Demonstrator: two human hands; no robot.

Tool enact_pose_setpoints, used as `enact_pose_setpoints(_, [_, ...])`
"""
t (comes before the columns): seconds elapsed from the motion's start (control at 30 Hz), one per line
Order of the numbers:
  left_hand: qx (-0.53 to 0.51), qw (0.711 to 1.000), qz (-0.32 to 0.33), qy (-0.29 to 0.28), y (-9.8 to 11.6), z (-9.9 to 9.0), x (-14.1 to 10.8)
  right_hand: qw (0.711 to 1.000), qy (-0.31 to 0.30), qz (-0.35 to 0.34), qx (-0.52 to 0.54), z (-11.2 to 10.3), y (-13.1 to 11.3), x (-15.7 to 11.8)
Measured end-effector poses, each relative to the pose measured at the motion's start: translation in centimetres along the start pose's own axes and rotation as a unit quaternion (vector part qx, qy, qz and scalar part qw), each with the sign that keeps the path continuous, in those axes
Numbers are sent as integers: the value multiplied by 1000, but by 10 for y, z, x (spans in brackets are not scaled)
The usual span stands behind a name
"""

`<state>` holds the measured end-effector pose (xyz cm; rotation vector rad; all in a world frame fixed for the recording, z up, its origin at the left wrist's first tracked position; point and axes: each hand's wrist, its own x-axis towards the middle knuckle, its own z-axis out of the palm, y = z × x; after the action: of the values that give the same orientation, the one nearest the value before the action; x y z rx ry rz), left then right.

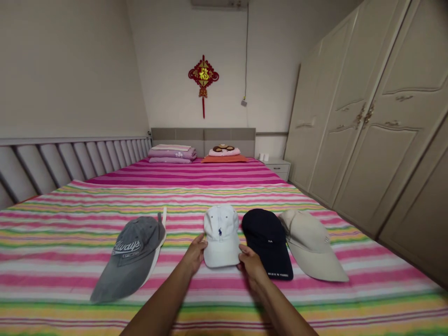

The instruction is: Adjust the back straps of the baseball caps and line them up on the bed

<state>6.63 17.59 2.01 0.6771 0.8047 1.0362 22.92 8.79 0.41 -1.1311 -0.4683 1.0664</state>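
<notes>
A white baseball cap with a small dark horse-rider logo is between my hands, its brim toward me. My left hand grips the brim's left edge, thumb on top. On the opposite edge, my right hand pinches the brim, its fingers partly hidden. Just right of it lies a black cap with white lettering on the brim. A beige cap rests partly behind the black one. Off to the left, a grey cap with white "Always" lettering sits tilted, a white cap part showing behind it.
The caps are on a striped bed sheet. Folded bedding and a pillow stack stand by the headboard. A rail runs along the left; a wardrobe and nightstand are on the right.
</notes>
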Motion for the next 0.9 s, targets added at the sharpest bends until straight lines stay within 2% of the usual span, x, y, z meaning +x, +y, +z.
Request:
enact_pose_setpoints(0.1, [7, 1000, 8, 11, -15, -10, 7, 1000, 18, 7, 9, 0, 15, 0])
enact_pose_setpoints(0.2, [16, 1000, 13, 17, -18, -12, 7, 999, 31, 2, 18, -2, 20, -3])
enact_pose_setpoints(0.5, [53, 998, 14, 31, -16, 3, -1, 998, 52, -11, 27, -8, 18, -14])
enact_pose_setpoints(0.7, [76, 997, -3, 30, -16, 6, -11, 998, 61, -14, 33, -12, 21, -28])
enact_pose_setpoints(0.9, [74, 997, 18, 3, -5, 17, -13, 998, 55, -14, 31, -5, 11, -24])
